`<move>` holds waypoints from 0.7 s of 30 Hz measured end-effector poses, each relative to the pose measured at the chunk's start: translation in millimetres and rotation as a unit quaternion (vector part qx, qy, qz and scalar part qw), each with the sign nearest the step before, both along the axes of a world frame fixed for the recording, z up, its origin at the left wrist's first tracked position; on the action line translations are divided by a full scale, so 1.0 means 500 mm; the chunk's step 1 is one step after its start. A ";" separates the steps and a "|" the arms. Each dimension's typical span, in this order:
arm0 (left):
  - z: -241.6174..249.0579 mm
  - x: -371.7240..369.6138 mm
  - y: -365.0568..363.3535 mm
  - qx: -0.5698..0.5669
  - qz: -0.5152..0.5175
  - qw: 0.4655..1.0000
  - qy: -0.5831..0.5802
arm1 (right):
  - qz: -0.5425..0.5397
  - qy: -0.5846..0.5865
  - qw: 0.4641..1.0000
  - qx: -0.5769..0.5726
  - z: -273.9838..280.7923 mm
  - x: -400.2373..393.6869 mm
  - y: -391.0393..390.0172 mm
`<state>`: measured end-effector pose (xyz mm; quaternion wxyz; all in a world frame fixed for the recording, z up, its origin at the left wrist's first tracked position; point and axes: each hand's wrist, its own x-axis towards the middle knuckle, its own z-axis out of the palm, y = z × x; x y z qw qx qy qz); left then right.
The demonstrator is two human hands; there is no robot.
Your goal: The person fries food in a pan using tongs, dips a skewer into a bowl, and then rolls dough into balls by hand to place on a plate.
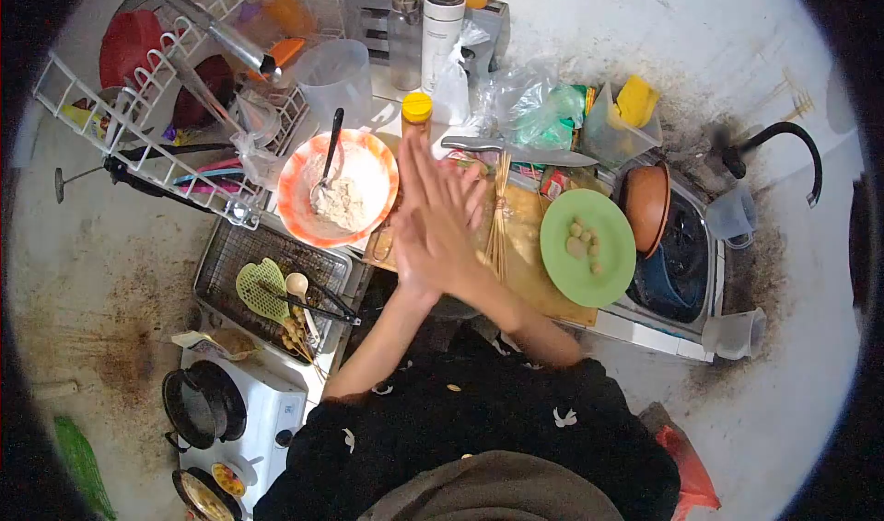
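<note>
Palm against palm, my two hands meet above the near edge of the wooden board. My left hand (416, 265) is partly covered by my right hand (448, 237); the fingers of both are stretched out. Anything between the palms is hidden. To their left is an orange-and-white bowl (293, 210) with pale dough (343, 204) and a dark-handled spoon (332, 146). Thin wooden skewers (499, 222) lie just right of my hands. Farther right, a green plate (589, 286) holds several small dough balls (577, 230).
A knife (543, 156) lies behind the board (527, 277). A yellow-capped bottle (416, 109) stands behind my hands. The sink (686, 323) is right, with a brown bowl (646, 208). Left are a utensil tray (216, 268), dish rack (138, 107) and stove (267, 411).
</note>
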<state>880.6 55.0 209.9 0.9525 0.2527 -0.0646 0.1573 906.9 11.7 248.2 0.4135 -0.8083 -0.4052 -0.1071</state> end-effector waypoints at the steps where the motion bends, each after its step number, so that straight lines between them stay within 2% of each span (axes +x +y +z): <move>1: -0.002 0.003 -0.001 -0.083 -0.020 0.996 -0.031 | -0.001 -0.001 1.000 -0.001 -0.017 -0.014 -0.007; 3: -0.004 0.007 -0.005 -0.246 -0.058 0.963 -0.090 | 0.088 0.019 0.994 0.058 -0.038 -0.035 -0.022; 4: -0.003 -0.004 -0.022 -0.085 0.040 0.988 -0.121 | 0.112 0.004 0.994 0.019 -0.034 -0.030 -0.036; 5: 0.003 -0.017 -0.029 -0.085 0.039 0.988 -0.120 | 0.111 0.005 0.994 0.019 -0.036 -0.016 -0.045; 7: 0.035 -0.043 -0.036 0.034 -0.016 0.995 0.097 | 0.039 -0.047 0.998 0.002 -0.040 0.021 -0.051; 8: 0.043 -0.047 -0.038 0.094 -0.042 0.974 0.202 | 0.015 -0.005 0.998 0.056 -0.034 0.027 -0.051; 9: 0.044 -0.046 -0.041 0.095 -0.043 0.974 0.201 | 0.014 -0.006 0.998 0.057 -0.022 0.018 -0.050; 12: 0.045 -0.039 -0.050 0.090 -0.058 0.974 0.199 | -0.152 0.057 0.987 0.014 -0.016 -0.050 -0.024; 13: 0.044 -0.040 -0.054 0.087 -0.063 0.974 0.201 | -0.153 0.058 0.986 0.013 -0.019 -0.048 -0.037; 15: 0.042 -0.042 -0.059 0.086 -0.075 0.972 0.205 | 0.116 -0.004 0.990 0.082 -0.025 -0.040 -0.075; 16: 0.042 -0.043 -0.060 0.086 -0.083 0.971 0.207 | 0.063 -0.077 0.995 0.007 -0.028 -0.019 -0.083; 17: 0.042 -0.042 -0.063 0.085 -0.088 0.971 0.206 | 0.061 -0.078 0.995 0.008 -0.023 0.004 -0.086; 19: 0.043 -0.040 -0.068 0.081 -0.098 0.970 0.206 | 0.011 0.046 0.998 0.043 0.000 0.037 -0.088; 21: 0.056 -0.028 -0.071 0.101 -0.072 0.978 0.169 | -0.005 0.040 0.999 0.032 0.009 0.024 -0.079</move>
